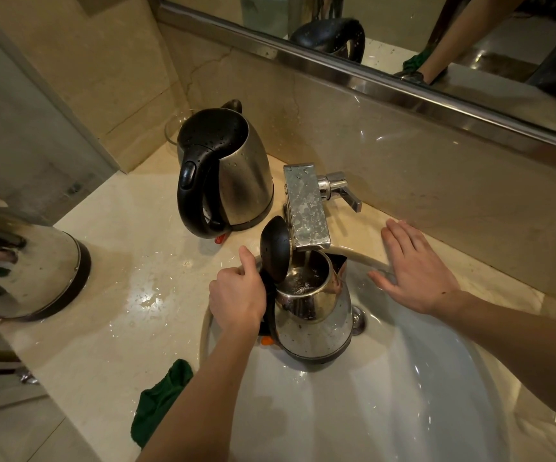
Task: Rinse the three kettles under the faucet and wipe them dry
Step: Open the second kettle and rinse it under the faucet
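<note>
My left hand [238, 300] grips the black handle of a steel kettle [316, 323] held in the white sink basin [386, 395]. Its black lid [275, 250] stands open, and a thin stream of water runs into it from the chrome faucet spout [306, 205]. My right hand [415, 266] lies flat with spread fingers on the sink rim, to the right of the faucet. A second steel kettle [226, 171] with a wet black lid stands on the counter behind the sink. A third steel kettle [26, 265] stands at the left edge of the counter.
A green cloth [160, 400] lies crumpled on the counter's front edge, left of my forearm. The faucet lever [341, 190] sticks out to the right. Water puddles wet the beige counter [130, 248]. A framed mirror [403, 35] runs along the back wall.
</note>
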